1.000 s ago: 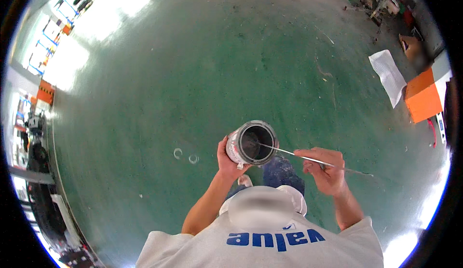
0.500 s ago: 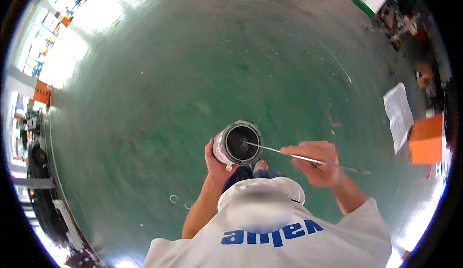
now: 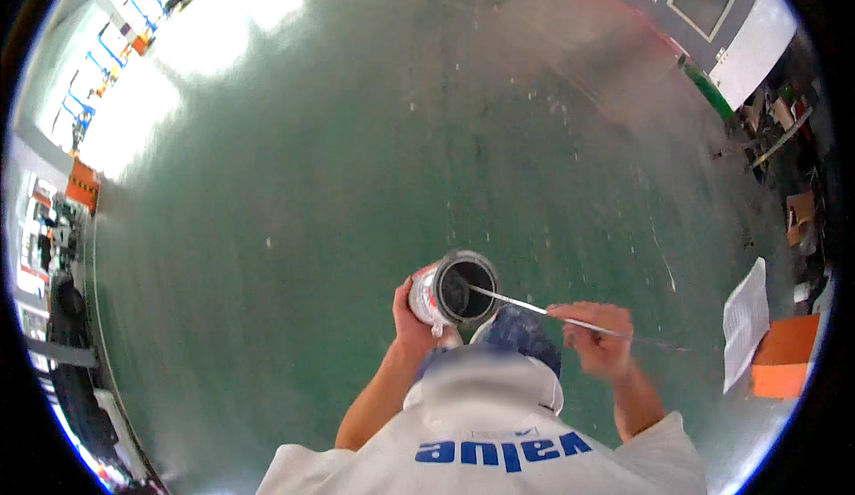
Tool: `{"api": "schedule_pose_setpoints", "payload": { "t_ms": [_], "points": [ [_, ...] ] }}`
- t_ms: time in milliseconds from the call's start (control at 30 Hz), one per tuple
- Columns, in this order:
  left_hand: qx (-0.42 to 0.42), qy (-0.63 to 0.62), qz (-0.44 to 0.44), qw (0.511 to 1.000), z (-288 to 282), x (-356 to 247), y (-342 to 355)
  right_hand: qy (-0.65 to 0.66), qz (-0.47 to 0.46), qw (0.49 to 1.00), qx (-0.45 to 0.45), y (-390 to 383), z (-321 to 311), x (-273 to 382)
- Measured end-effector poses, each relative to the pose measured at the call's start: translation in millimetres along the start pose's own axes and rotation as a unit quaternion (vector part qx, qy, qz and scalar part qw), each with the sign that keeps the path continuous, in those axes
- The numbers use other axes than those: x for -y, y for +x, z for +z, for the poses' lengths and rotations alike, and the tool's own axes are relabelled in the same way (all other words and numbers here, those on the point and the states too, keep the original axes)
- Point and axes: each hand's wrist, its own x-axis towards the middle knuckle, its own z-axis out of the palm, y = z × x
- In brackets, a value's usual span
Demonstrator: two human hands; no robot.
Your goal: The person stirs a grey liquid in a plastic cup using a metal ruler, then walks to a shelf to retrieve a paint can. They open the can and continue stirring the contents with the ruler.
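Note:
My left hand (image 3: 411,324) grips a round metal can (image 3: 452,287) from below and the side, holding it up in front of my chest with its dark open mouth facing me. My right hand (image 3: 598,338) pinches a long thin metal rod (image 3: 570,316). One end of the rod dips into the can's opening, and the other end sticks out past my right hand to the right. Below both hands is my white shirt with blue lettering (image 3: 499,446).
A green painted floor (image 3: 356,183) with white specks spreads all around. A white sheet (image 3: 745,317) and an orange box (image 3: 785,354) lie at the right. Clutter lines the far right edge, and shelves and dark objects line the left edge. Bright glare falls at the upper left.
The view has swung, so the floor and the sheet and orange box have shifted in the picture. The can and the rod remain in my hands in much the same pose.

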Motion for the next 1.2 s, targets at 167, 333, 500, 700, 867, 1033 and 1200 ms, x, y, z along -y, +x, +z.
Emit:
{"api": "schedule_pose_setpoints", "payload": {
  "t_ms": [167, 333, 500, 700, 867, 1033, 1200],
  "points": [
    [0.056, 0.045, -0.052, 0.996, 57.7, -83.5, 208.3, 0.127, 0.148, 0.980, -0.046, 156.2, -27.4, -131.7],
    [0.026, -0.006, -0.037, 0.999, 156.9, -159.5, 390.6, 0.254, 0.195, 0.943, -0.093, 367.2, -49.0, -243.3],
    [-0.048, -0.031, 0.042, 0.997, 204.3, -235.1, 548.7, -0.023, 0.047, 0.994, 0.098, 612.1, -69.0, -305.2],
    [-0.004, -0.067, 0.054, 0.996, 263.0, -349.9, 766.6, -0.040, 0.001, 0.997, 0.069, 840.8, -76.8, -422.0],
    [0.022, -0.091, 0.032, 0.995, 328.6, -439.8, 938.5, -0.019, -0.072, 0.997, 0.016, 1021.7, -73.9, -494.2],
    [0.018, -0.033, -0.005, 0.999, 392.8, -535.2, 1090.3, -0.087, -0.057, 0.992, 0.075, 1189.7, -97.3, -558.8],
    [0.055, -0.016, -0.023, 0.998, 427.7, -631.9, 1286.2, 0.102, 0.128, 0.984, -0.070, 1322.7, -95.8, -686.7]
  ]
}}
